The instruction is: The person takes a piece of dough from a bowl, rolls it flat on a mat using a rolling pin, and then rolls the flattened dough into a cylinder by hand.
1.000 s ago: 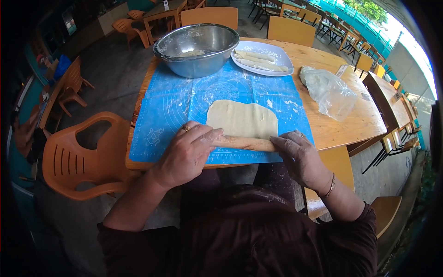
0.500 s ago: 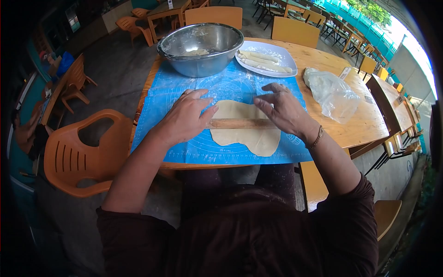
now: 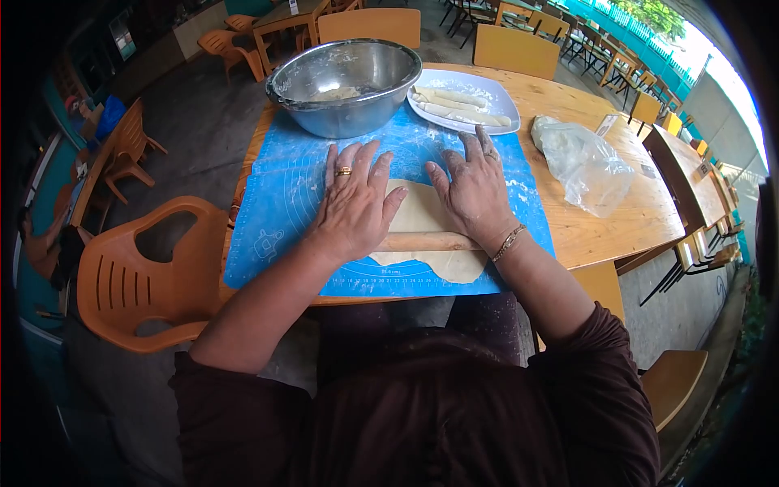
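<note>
A wooden rolling pin (image 3: 428, 242) lies crosswise on a flat, pale sheet of dough (image 3: 420, 207) with an uneven near edge. My left hand (image 3: 355, 199) rests with its palm heel over the pin's left end, fingers stretched forward and apart. Over the right end lies my right hand (image 3: 472, 191), also flat with spread fingers. Both ends of the pin are hidden under the hands. Beneath the dough is a blue, flour-dusted baking mat (image 3: 280, 199) printed with rulers and circles.
A steel mixing bowl (image 3: 345, 122) with pale dough inside stands behind the mat. Beside it, a white plate (image 3: 510, 118) holds rolled dough pieces (image 3: 454, 107). A clear plastic bag (image 3: 586, 170) lies on the wooden table (image 3: 625, 231). An orange chair (image 3: 154, 280) stands at left.
The rolling pin has moved toward me, nearer the dough's near edge. Both hands have flattened over it, their raised, curled fingers now stretched forward.
</note>
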Tool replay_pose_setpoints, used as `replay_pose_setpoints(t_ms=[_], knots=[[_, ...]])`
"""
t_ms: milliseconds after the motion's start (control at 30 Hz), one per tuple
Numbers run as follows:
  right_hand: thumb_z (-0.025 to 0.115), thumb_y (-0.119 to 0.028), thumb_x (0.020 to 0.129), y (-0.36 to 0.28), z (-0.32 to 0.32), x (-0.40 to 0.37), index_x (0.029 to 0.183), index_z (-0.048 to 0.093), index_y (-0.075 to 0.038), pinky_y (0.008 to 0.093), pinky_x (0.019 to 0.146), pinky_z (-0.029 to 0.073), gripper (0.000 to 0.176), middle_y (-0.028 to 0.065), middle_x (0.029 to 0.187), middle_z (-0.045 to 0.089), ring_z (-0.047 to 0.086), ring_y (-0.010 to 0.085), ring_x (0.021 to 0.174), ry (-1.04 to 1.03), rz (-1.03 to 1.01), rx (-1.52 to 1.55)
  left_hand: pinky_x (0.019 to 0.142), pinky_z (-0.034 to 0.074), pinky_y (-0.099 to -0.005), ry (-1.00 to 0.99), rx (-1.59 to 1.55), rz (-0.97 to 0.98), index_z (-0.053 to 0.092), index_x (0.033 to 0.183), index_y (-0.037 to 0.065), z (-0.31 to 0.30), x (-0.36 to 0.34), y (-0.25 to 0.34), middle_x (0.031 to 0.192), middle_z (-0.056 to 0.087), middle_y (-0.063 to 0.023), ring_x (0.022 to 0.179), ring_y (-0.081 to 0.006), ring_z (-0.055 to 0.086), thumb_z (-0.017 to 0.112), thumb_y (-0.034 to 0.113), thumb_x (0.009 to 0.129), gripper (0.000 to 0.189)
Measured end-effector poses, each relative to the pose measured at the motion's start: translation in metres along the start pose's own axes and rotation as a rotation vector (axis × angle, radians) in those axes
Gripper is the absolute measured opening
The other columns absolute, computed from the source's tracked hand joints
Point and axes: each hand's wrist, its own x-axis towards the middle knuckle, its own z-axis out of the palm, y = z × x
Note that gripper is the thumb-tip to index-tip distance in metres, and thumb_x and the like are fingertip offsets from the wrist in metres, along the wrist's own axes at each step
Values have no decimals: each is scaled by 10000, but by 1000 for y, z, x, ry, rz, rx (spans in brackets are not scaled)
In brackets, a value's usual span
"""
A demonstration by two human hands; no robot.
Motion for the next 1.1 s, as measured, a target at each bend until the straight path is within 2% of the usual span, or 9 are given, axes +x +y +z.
replay_pose_setpoints(t_ms=[167, 333, 467, 667, 733, 800, 833, 967, 1100], knots=[[467, -431, 988, -8, -6, -20, 1313, 541, 53, 574, 1154, 216, 587, 374, 1428, 380, 237, 540, 1407, -99, 78, -10, 1165, 47, -630, -160, 29, -55, 430, 1404, -70, -4, -20, 11, 1545, 242, -256, 1456, -429, 160, 411, 366, 1016, 583], [387, -458, 1017, -16, -17, -35, 1432, 423, 11, 595, 1176, 99, 628, 373, 1511, 240, 103, 545, 1443, -181, 13, -46, 1163, 46, -634, -220, 54, -43, 425, 1415, -63, -11, -33, 19, 1558, 228, -262, 1469, -441, 125, 413, 393, 1012, 608], [394, -445, 1017, -27, -35, -48, 1456, 387, 10, 601, 1172, 106, 632, 369, 1529, 198, 88, 546, 1446, -206, 5, -7, 1158, 72, -640, -284, 54, 11, 437, 1411, -56, -27, -46, 32, 1555, 240, -264, 1464, -452, 147, 453, 471, 982, 680], [475, -426, 995, -31, -62, -72, 1432, 382, 48, 592, 1172, 133, 651, 387, 1530, 154, 86, 575, 1430, -209, -40, 315, 1172, 155, -580, -160, -115, 158, 647, 1120, 23, -42, -74, 37, 1426, 426, -187, 1404, -383, 309, 679, 371, 862, 435], [569, -384, 958, -26, -72, -80, 1377, 448, 34, 565, 1168, 197, 603, 350, 1490, 280, 207, 546, 1409, -145, -50, 335, 1168, 183, -554, -130, -219, 135, 676, 1024, 36, -42, -78, 32, 1260, 534, -119, 1301, -325, 426, 743, 260, 800, 324], [698, -293, 875, -19, -86, -89, 1272, 572, -6, 528, 1111, 326, 506, 238, 1320, 508, 438, 431, 1301, -297, -149, 354, 1162, 193, -549, -142, -231, 128, 679, 988, 41, -48, -74, 31, 1171, 550, -99, 1242, -303, 460, 749, 236, 791, 285], [755, -195, 811, -14, -88, -94, 1160, 645, -27, 456, 976, 452, 403, 149, 1080, 592, 582, 340, 1045, -236, -269, 288, 1156, 203, -544, -161, -250, 128, 683, 951, 46, -52, -71, 31, 1082, 567, -79, 1183, -281, 493, 755, 211, 782, 247], [749, -67, 786, -7, -108, -94, 1143, 658, -19, 395, 760, 488, 371, 141, 977, 575, 577, 308, 871, -205, -129, 396, 1120, 269, -516, -181, -242, 196, 693, 954, 49, -71, -38, 28, 1080, 572, -81, 1085, -274, 529, 761, 199, 779, 240], [712, -73, 794, 8, -91, -74, 1124, 655, -1, 417, 783, 473, 342, 133, 954, 558, 559, 331, 892, -135, -64, 411, 1069, 324, -477, -238, -285, 191, 701, 937, 32, -54, -1, 11, 1051, 566, -93, 1053, -274, 515, 753, 197, 797, 222]])
